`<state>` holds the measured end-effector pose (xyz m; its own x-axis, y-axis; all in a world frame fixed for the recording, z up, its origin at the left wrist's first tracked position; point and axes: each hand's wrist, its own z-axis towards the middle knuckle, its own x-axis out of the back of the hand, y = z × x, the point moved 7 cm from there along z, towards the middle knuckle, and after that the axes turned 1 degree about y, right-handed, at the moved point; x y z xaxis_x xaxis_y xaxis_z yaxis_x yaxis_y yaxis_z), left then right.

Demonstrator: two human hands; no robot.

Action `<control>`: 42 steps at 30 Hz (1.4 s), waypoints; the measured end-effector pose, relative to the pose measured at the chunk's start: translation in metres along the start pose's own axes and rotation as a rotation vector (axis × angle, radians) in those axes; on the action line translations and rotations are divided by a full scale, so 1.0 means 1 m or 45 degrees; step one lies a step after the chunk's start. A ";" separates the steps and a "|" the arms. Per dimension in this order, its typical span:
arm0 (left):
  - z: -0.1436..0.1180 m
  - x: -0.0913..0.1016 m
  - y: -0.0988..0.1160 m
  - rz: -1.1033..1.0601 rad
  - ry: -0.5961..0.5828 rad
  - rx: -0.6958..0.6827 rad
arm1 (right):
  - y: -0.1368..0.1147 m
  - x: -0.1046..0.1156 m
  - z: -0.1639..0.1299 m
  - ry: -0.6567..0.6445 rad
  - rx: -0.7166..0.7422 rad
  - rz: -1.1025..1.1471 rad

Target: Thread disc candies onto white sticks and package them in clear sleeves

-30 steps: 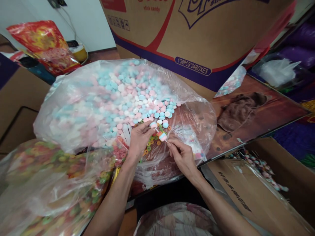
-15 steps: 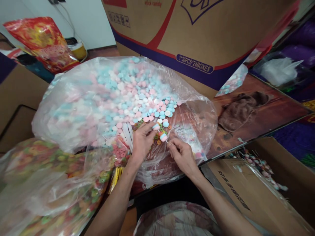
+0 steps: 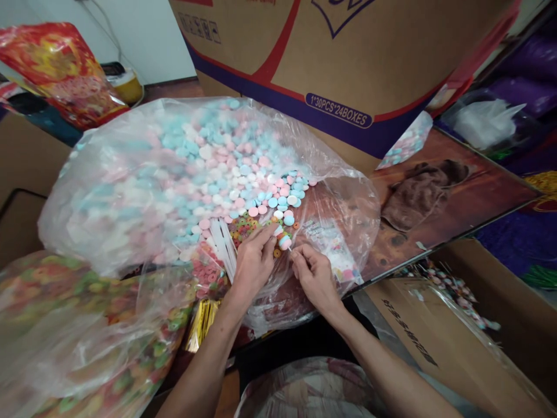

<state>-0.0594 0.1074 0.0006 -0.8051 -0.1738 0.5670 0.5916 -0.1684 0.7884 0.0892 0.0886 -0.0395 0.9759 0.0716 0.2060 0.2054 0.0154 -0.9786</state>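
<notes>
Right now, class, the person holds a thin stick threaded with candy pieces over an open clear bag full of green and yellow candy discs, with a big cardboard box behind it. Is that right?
Not quite. In the head view, the candy discs in the clear bag are pink, blue and white, not green and yellow. The rest holds: the right hand pinches the stick, the left hand is at its candy end, and the cardboard box stands behind.

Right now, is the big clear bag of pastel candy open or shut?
Open. The bag gapes on its right side; pastel discs lie loose at its mouth, where the left hand and right hand hold a stick.
</notes>
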 end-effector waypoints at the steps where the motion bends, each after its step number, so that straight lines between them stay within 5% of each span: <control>1: -0.002 -0.001 -0.001 -0.024 -0.010 0.010 | 0.000 0.000 0.000 0.003 0.002 0.004; 14: -0.006 -0.018 0.001 -0.263 -0.126 0.105 | -0.005 0.007 0.011 0.026 -0.030 0.090; 20: 0.034 0.002 -0.002 0.322 0.019 0.095 | -0.005 0.033 0.010 0.134 -0.027 -0.079; 27: 0.048 -0.024 0.005 0.773 -0.226 0.035 | -0.001 0.034 0.008 0.158 -0.008 -0.092; 35: 0.047 -0.025 -0.003 0.719 -0.188 0.058 | -0.001 0.034 0.006 0.155 0.005 -0.081; 42: 0.035 -0.023 -0.001 0.612 -0.132 -0.111 | -0.001 0.035 0.006 0.184 0.020 -0.059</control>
<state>-0.0431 0.1457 -0.0046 -0.4377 -0.1551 0.8856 0.8946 -0.1740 0.4116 0.1225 0.0967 -0.0318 0.9661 -0.0735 0.2475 0.2502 0.0310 -0.9677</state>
